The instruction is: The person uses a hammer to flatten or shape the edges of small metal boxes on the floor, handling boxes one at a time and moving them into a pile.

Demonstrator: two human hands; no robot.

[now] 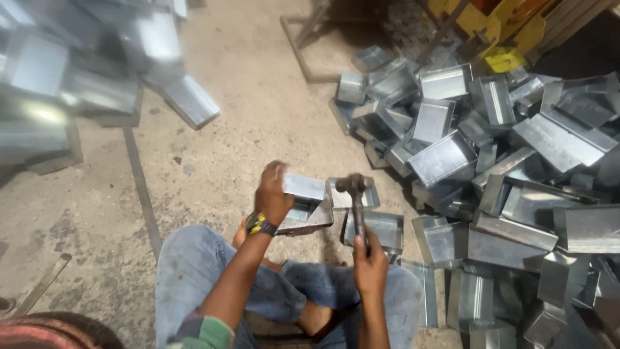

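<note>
Dusty concrete floor [258, 97] spreads out, with a heap of metal boxes [516, 161] from one to five o'clock. At centre, the left hand [272, 194] curls its fingers over a metal box [307, 203]. Just toward three o'clock, the right hand [370, 262] wraps fingers tight around a hammer [355, 194], head raised.

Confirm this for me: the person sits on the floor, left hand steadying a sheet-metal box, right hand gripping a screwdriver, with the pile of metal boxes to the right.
One thing is wrong: the right hand grips a hammer, not a screwdriver, as the head view shows. The rest holds: the left hand steadies the sheet-metal box, and the pile of metal boxes lies to the right.
</note>
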